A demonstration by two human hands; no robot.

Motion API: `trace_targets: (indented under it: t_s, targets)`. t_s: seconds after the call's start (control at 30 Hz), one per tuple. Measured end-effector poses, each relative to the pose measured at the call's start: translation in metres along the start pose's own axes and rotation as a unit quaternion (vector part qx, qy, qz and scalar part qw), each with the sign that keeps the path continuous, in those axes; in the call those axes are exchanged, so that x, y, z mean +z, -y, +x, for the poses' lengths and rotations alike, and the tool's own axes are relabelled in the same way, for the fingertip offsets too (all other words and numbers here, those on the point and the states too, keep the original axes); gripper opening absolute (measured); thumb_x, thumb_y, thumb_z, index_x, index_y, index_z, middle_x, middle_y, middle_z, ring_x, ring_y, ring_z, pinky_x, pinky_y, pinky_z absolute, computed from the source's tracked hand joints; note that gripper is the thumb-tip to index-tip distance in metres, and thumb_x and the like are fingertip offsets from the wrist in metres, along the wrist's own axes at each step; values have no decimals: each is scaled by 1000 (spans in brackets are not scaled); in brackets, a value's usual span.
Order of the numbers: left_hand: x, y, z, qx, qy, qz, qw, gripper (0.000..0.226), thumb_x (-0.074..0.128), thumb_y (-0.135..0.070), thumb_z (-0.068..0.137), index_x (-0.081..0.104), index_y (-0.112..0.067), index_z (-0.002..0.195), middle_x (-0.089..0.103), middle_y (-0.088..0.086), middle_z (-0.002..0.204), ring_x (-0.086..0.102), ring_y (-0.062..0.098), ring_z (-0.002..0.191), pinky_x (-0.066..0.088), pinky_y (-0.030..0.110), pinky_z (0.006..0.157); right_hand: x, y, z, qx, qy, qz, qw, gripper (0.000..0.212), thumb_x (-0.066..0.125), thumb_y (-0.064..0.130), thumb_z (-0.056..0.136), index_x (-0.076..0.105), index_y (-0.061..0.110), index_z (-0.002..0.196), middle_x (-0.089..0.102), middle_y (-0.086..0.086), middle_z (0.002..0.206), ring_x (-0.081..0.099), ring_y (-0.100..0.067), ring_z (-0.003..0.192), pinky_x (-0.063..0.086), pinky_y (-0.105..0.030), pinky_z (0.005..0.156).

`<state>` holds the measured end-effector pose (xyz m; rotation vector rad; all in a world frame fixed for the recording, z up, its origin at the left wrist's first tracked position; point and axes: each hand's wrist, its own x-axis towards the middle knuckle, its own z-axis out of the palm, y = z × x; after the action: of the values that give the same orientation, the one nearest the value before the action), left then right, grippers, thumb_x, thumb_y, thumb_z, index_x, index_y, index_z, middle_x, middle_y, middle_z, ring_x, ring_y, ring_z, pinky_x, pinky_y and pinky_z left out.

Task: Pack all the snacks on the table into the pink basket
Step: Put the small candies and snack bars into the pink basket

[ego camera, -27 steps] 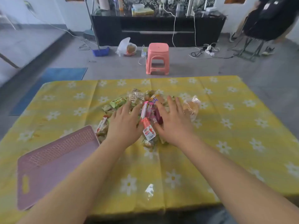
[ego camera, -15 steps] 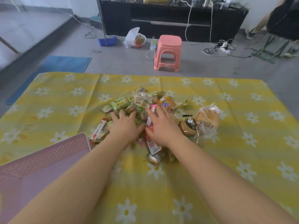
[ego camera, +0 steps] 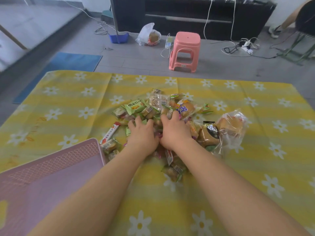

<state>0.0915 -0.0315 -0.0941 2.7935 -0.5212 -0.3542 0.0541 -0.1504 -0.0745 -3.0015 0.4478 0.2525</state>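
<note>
Hands, left hand (ego camera: pixel 142 135) and right hand (ego camera: pixel 175 132), are lying half-curled on the snacks (ego camera: pixel 158 106), nothing visibly gripped, so we are judging it best to scoop toward the pink basket (ego camera: pixel 51 169) at eight o'clock.

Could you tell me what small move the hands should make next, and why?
Probably close both hands around a bunch of snacks and lift it left. The left hand and right hand lie palm-down, side by side, on the snack pile, and the pink basket beside it looks empty.
</note>
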Motion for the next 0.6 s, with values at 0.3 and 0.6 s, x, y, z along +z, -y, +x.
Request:
trace_targets:
  t_s: [0.3, 0.6]
  targets:
    - [-8, -3, -16, 28, -29, 10, 999, 46, 62, -8, 85, 46, -24, 125, 28, 12, 150, 26, 41, 131, 48, 49, 86, 3, -25, -21, -103, -232, 101, 962, 15, 64, 10, 84, 58, 7, 97, 45, -12, 110, 43, -33, 99, 47, -46, 84]
    - [-8, -12, -19, 31, -7, 90, 995, 59, 65, -23, 86, 36, -19, 137, 22, 22, 152, 33, 48, 125, 36, 48, 101, -15, -1, 3, -59, 32, -25, 997, 78, 62, 25, 80, 28, 28, 150, 22, -12, 157, 35, -46, 134, 33, -55, 109]
